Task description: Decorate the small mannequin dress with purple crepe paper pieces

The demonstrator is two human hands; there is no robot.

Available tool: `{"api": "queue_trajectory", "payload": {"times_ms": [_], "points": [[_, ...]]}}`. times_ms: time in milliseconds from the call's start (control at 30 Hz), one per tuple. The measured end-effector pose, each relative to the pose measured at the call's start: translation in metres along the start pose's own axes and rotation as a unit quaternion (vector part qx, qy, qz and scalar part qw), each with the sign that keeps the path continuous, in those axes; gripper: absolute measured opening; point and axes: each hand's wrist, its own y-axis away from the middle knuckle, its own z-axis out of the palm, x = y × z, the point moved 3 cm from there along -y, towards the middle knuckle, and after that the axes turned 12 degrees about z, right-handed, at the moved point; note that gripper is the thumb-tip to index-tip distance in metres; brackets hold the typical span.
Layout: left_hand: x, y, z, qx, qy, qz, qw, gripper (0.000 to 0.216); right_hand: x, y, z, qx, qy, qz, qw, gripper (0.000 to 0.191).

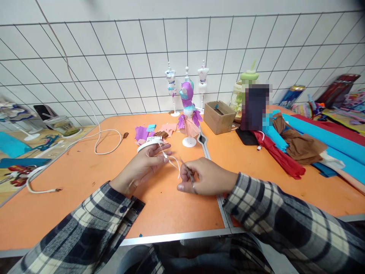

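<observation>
The left hand [148,161] pinches a white ribbon [173,163] above the orange table [85,171]; the right hand [203,177] (fingers closed) grips small scissors [187,172] just beside the ribbon.

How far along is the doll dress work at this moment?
Done: the front mannequin already wears a purple and pink paper outfit. In hand: the left hand holds a white ribbon off a roll; the right hand grips small scissors. Left: three mannequins behind look mostly bare.
</observation>
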Motion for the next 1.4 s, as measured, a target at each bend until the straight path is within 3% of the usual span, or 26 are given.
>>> {"api": "queue_trajectory", "payload": {"times_ms": [133, 233, 367, 967, 1133, 1400], "points": [[-0.005, 0.004, 0.006, -0.016, 0.002, -0.006, 1.000, 0.054, -0.004, 0.003, 0.013, -0.008, 0.134, 0.047, 0.990, 0.027], [-0.009, 0.007, 0.010, -0.033, -0.001, -0.010, 0.999, 0.058, 0.003, -0.002, 0.015, -0.021, 0.123, 0.104, 0.987, 0.027], [-0.011, 0.011, 0.015, -0.041, 0.000, -0.007, 0.999, 0.056, 0.008, -0.006, 0.017, -0.093, 0.075, 0.155, 0.981, 0.026], [-0.014, 0.016, 0.025, -0.071, -0.041, 0.005, 0.997, 0.064, 0.007, -0.007, 0.018, -0.036, 0.135, 0.137, 0.981, 0.035], [-0.015, 0.013, 0.022, -0.075, -0.053, 0.022, 0.996, 0.057, 0.005, -0.007, 0.019, -0.050, 0.098, 0.141, 0.984, 0.034], [-0.017, 0.014, 0.023, -0.088, -0.053, 0.009, 0.995, 0.065, 0.003, -0.006, 0.019, -0.076, 0.093, 0.147, 0.982, 0.037]]}}
